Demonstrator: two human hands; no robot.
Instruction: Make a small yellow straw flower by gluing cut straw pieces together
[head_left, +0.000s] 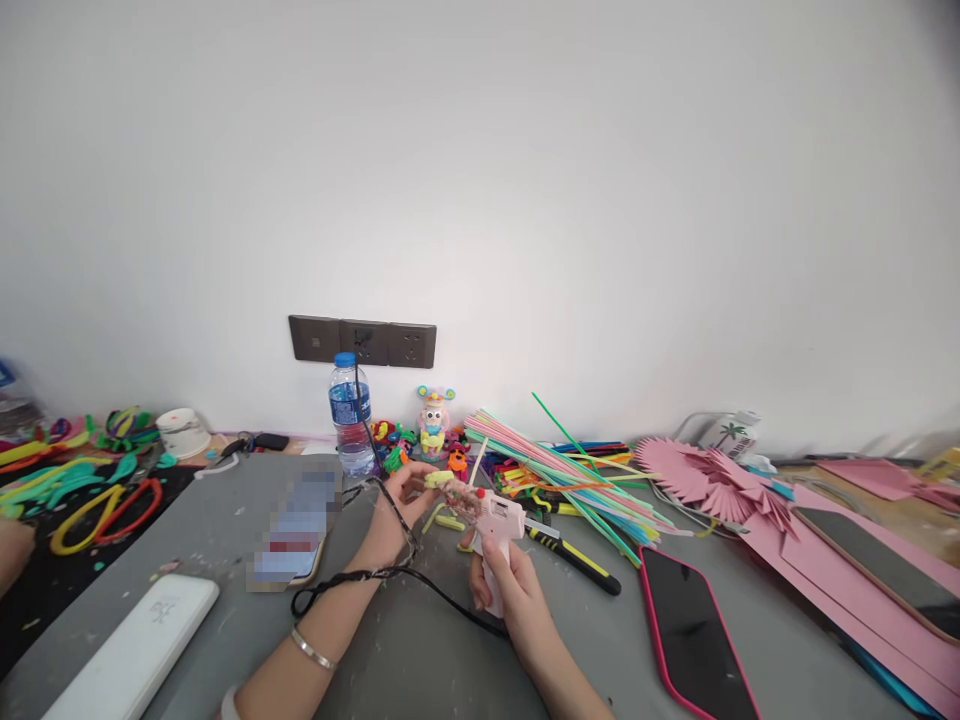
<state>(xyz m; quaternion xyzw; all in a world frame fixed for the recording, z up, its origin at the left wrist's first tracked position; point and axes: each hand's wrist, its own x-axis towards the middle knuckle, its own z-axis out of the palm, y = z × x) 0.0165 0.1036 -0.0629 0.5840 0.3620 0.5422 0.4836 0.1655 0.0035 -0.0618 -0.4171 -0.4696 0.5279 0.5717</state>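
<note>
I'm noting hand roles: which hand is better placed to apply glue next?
Probably the right hand: it grips the pale pink plastic glue gun, nozzle towards the small yellow piece that the left hand holds.

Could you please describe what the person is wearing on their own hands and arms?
Both the left hand and right hand are ungloved. A silver-coloured bangle circles the left forearm; a pale edge farther up is unclear. No sleeve shows on the right.

Bare hands, 2: left hand (405, 505), right hand (516, 588). Left forearm (351, 592): 1 narrow, silver-coloured bangle (313, 650); 1 pale band (229, 706), farther up, partly visible.
</note>
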